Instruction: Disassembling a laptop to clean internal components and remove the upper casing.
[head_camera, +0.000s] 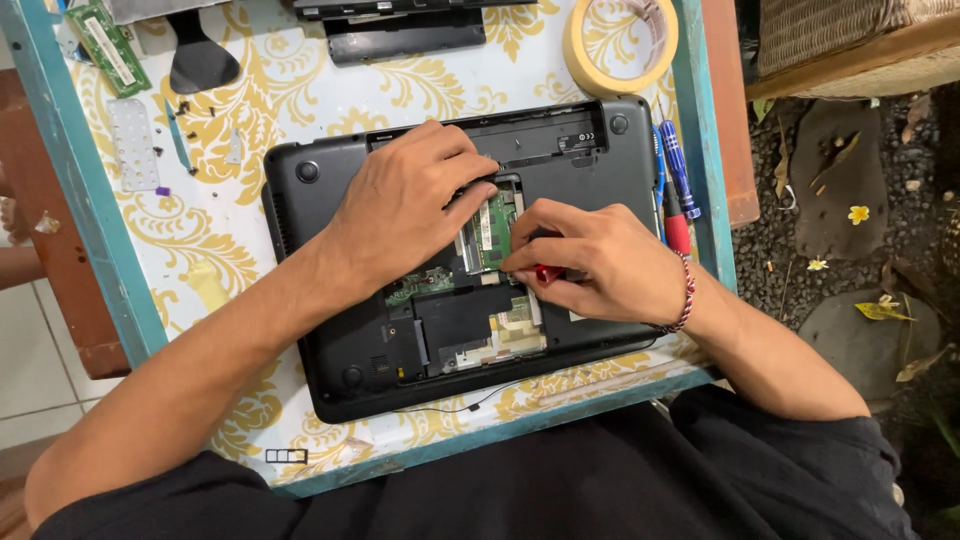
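I see a black laptop lying bottom-up in the middle of the worktop, its service bay uncovered so the green memory module and the boards below it show. My left hand lies palm down over the bay, coming in from eight o'clock, fingers curled with the tips resting at the upper left edge of the module; it grips nothing that I can make out. My right hand comes in from four o'clock, fingers pressed together around a red-handled tool, only a bit of the handle showing under the fingers; its tip is hidden, right at the module's lower right corner. At three o'clock of the laptop, just beside its edge, lie a blue screwdriver and a red-handled one. At one o'clock sits a roll of yellowish tape. At twelve o'clock lies a black cover panel. Toward ten o'clock I see a loose green memory stick, a black plastic piece, a pale perforated metal plate and a few small screws scattered near it.
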